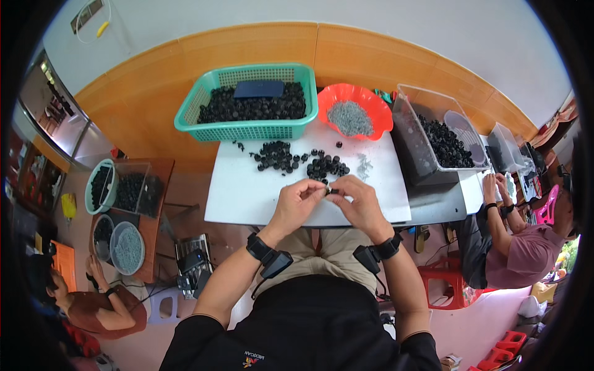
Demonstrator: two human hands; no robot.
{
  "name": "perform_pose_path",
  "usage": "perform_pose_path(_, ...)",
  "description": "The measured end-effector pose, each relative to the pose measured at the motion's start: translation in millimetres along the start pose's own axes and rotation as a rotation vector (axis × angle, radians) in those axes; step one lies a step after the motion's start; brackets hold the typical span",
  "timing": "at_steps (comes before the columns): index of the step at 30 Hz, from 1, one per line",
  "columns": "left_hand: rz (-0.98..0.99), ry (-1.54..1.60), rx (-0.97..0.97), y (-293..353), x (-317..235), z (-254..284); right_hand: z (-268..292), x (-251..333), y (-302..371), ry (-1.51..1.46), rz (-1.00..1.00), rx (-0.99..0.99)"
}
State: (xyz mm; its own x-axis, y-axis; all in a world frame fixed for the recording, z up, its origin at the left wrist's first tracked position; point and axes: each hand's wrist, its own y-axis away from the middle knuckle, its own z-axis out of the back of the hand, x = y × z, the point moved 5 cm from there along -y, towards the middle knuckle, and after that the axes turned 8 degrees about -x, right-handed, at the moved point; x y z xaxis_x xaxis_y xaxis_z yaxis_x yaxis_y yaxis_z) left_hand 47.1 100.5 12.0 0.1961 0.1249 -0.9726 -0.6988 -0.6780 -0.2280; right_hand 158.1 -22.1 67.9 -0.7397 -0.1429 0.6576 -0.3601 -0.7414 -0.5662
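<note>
Black shirt (300, 328) nearest, the left hand (293, 204) and right hand (360, 204) pinch one small black part (329, 191).

Lighting even, moderately bright; white tabletop (241, 198) reads pale; small overexposed patch at right rim. Fisheye vignette black; orange wall panel (247, 46) bows.

1. The pale wall (396, 31) is lined below with orange panels (260, 43).
2. The floor (470, 328) is tinted pink.
3. Red stools (445, 274) are set at right.
4. A doorway (69, 130) is framed at far left.
</note>
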Motion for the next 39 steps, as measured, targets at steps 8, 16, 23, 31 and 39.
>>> perform_pose_path(8,-0.100,-0.076,-0.163,9,-8,9,5,-21,8,0.193,-0.140,-0.044)
perform_pose_path(16,-0.124,-0.191,-0.200,15,-4,9,2,-21,-3,0.287,0.064,0.013)
perform_pose_path(23,-0.101,-0.254,-0.195,17,-5,5,-11,-15,2,0.303,0.058,0.180)
perform_pose_path(31,-0.158,-0.320,-0.192,18,-11,0,-11,-25,2,0.312,0.029,0.188)
perform_pose_path(39,-0.153,-0.375,-0.179,19,-13,-4,-7,-28,2,0.241,-0.015,0.124)
